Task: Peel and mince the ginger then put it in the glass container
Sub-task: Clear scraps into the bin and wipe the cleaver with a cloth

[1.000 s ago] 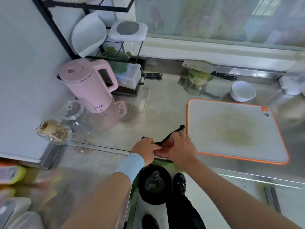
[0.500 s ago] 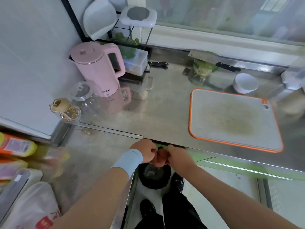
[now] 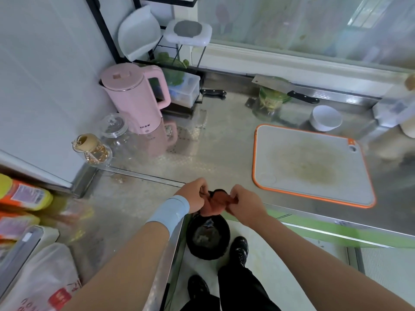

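My left hand [image 3: 195, 195] and my right hand [image 3: 246, 204] both pinch the top of a reddish, bag-like bundle [image 3: 214, 204] at the counter's front edge, pulling its dark mouth apart. What it holds is hidden; no ginger shows. It hangs just above a black bin [image 3: 207, 240] on the floor. A grey cutting board with an orange rim [image 3: 310, 164] lies bare to the right. At the back, a cleaver [image 3: 275, 85] rests across a glass bowl [image 3: 271, 101] with green contents. A lidded clear glass jar [image 3: 114, 131] stands left, beside the kettle.
A pink kettle [image 3: 132, 97], a small corked bottle [image 3: 89, 149] and a rack with containers fill the back left. A black-handled knife [image 3: 213, 93] and a white bowl [image 3: 325, 118] lie at the back. Packets and a plastic bag crowd the lower left counter.
Both hands drew back from the counter top to its front edge, over the bin. The black strip they held a second ago is out of sight; the reddish bundle now shows between them.
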`<action>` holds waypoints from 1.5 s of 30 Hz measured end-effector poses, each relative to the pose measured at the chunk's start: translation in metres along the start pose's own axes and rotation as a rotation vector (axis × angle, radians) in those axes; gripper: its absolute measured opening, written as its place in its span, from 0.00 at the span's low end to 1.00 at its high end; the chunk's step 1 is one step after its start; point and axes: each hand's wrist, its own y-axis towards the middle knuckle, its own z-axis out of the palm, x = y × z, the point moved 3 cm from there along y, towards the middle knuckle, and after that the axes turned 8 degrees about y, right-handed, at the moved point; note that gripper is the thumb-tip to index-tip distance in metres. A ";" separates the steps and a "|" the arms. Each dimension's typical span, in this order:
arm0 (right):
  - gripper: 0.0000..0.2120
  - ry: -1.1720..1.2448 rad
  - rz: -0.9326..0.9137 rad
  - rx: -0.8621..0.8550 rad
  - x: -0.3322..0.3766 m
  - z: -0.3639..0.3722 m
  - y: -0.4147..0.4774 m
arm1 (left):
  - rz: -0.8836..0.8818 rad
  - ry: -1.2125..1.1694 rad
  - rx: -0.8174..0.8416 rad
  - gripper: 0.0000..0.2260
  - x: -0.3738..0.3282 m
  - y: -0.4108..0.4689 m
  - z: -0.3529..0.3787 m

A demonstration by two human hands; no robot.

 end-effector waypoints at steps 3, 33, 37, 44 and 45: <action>0.10 -0.011 -0.001 0.089 -0.003 -0.001 0.000 | -0.011 0.035 0.026 0.19 -0.002 0.002 -0.004; 0.14 -0.306 -0.179 0.218 -0.002 0.024 0.009 | 0.020 0.497 0.419 0.17 -0.017 0.043 0.012; 0.21 -0.167 -0.044 0.116 0.004 0.000 0.014 | 0.065 0.307 0.190 0.15 -0.034 0.045 -0.012; 0.29 0.666 -0.020 0.020 0.009 -0.106 0.028 | 0.259 -0.062 -0.088 0.10 -0.144 0.075 -0.056; 0.25 0.813 -0.010 -0.012 0.004 -0.122 0.031 | 0.281 -0.106 -0.128 0.11 -0.163 0.083 -0.058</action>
